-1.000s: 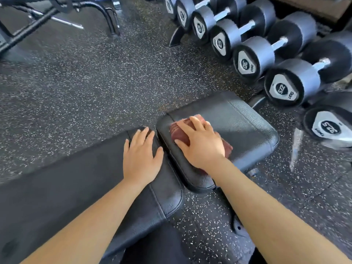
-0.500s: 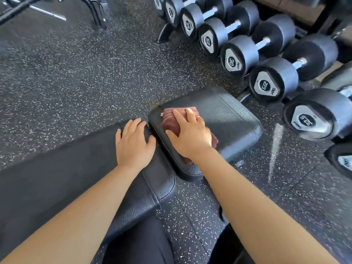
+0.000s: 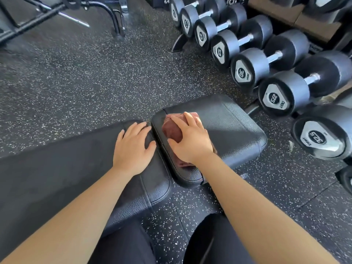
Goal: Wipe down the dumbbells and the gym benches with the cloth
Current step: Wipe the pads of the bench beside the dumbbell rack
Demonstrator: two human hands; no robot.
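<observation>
A black padded gym bench runs across the middle of the view, with a long back pad (image 3: 57, 164) on the left and a shorter seat pad (image 3: 234, 126) on the right. A folded dark red cloth (image 3: 171, 130) lies on the left part of the seat pad. My right hand (image 3: 192, 141) presses flat on the cloth, fingers pointing away from me. My left hand (image 3: 133, 147) rests flat on the end of the back pad, just beside the gap between the pads. A row of black dumbbells (image 3: 282, 92) on a rack fills the upper right.
Speckled black rubber floor (image 3: 85, 82) spreads beyond the bench. The black metal frame (image 3: 112, 18) of another piece of equipment stands at the top left. My legs in dark trousers (image 3: 215, 242) are at the bottom, on either side of the bench gap.
My right hand and the cloth have shifted slightly toward the near left edge of the seat pad. The left hand stays put on the back pad. The camera view has moved a little.
</observation>
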